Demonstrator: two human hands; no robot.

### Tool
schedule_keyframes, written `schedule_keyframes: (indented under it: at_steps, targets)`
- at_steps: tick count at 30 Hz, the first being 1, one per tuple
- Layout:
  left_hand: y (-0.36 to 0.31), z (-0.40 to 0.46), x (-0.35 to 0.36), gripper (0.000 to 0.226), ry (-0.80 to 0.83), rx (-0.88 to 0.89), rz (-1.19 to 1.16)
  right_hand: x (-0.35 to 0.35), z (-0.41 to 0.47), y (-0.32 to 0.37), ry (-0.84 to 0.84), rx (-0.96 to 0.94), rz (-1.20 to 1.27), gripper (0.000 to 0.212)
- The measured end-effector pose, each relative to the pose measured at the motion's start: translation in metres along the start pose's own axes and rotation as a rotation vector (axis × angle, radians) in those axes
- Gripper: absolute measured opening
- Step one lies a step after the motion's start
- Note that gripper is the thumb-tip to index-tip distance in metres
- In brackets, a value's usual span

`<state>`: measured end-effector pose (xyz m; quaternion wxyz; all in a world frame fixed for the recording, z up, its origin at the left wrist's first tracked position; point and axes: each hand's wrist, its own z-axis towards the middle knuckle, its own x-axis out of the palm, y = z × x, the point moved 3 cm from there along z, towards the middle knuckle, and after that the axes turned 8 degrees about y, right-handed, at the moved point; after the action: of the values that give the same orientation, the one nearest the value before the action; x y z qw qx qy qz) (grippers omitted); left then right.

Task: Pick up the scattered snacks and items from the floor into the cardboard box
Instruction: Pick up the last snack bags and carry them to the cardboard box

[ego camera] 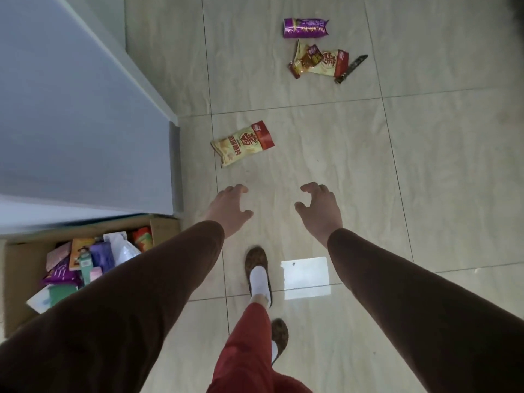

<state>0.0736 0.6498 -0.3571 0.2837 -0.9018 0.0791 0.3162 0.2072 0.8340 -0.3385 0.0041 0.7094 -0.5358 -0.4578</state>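
Two hands are out in front of me, both empty: my left hand [228,207] and my right hand [319,207] hang over bare floor tile [425,180] with fingers loosely curled and spread apart, pinching nothing, held ready for the next grab as I step forward on my slippered foot [258,272].

Nearest on my left, tucked against the foot of the white cabinet [71,109], sits the cardboard box [19,268], already holding a heap of packets; I judge it was parked there to stay within reach while I work outward across the floor.

Just beyond my left fingertips lies a yellow chip bag with a red top [243,143], flat on the tile near the cabinet's corner, apart from everything else. It looks like the obvious next pick, being closest.

Farther off, toward the far right of the floor, a small cluster remains: a second yellow chip bag [329,63] with small red snack packets [307,60] lying on and beside it, and a dark narrow item [351,68] touching its right side, too small for me to identify. Farthest of all is a purple snack bag [305,27], just past that cluster. So most of the job seems done, with these few things left.
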Motion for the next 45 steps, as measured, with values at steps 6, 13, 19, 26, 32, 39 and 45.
schedule_keyframes:
  at_steps: [6,13,19,26,32,39,45]
  targets:
    - [-0.02,0.077,-0.031,0.056,0.029,-0.042,0.055,-0.04,0.08,0.009,0.019,0.008,-0.02,0.042]
    - [-0.06,0.161,-0.057,0.056,0.043,-0.092,0.058,-0.092,0.174,0.004,0.066,-0.004,-0.055,0.042]
    - [-0.087,0.233,-0.071,0.058,0.013,-0.125,-0.017,-0.128,0.264,0.005,0.117,-0.048,-0.111,0.041]
    - [-0.064,0.302,-0.078,0.063,0.028,-0.196,-0.04,-0.121,0.348,0.017,0.199,-0.089,-0.205,0.042]
    - [-0.004,0.367,-0.075,0.065,0.11,-0.256,0.085,-0.085,0.419,0.025,0.269,-0.119,-0.269,0.043]
    - [0.067,0.448,-0.052,0.067,0.157,-0.331,0.237,-0.035,0.506,-0.006,0.321,-0.097,-0.338,0.044]
    - [0.109,0.501,-0.014,0.081,0.193,-0.367,0.484,-0.008,0.566,-0.046,0.361,-0.109,-0.394,0.044]
